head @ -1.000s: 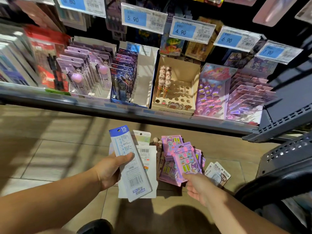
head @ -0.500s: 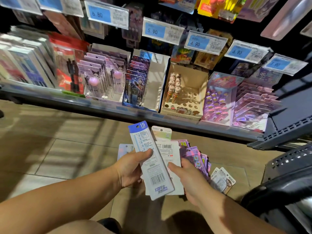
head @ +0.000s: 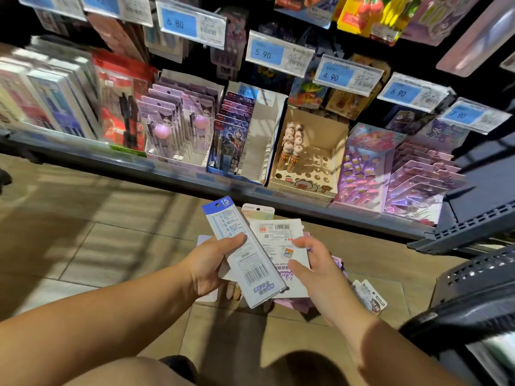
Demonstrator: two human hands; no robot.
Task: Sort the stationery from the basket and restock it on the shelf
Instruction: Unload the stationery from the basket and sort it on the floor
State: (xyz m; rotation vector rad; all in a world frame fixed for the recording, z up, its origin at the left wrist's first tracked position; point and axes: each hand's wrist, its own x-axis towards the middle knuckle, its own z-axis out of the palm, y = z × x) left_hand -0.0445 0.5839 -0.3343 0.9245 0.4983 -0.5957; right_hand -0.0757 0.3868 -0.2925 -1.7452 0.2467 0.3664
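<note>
Tan tiled floor (head: 97,246) beneath and left of left hand (head: 206,268), shadow-striped. Blue-and-white price tags (head: 278,54) in row well above right hand (head: 320,274): 6.80, 5.90, 4.90, 6.90; fifth, farthest right, blurred.

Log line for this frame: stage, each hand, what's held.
stage: sorting in hand | left hand: grips ruler pack | right hand: touches white card pack, grip unclear | floor: purple packs below hands
</note>
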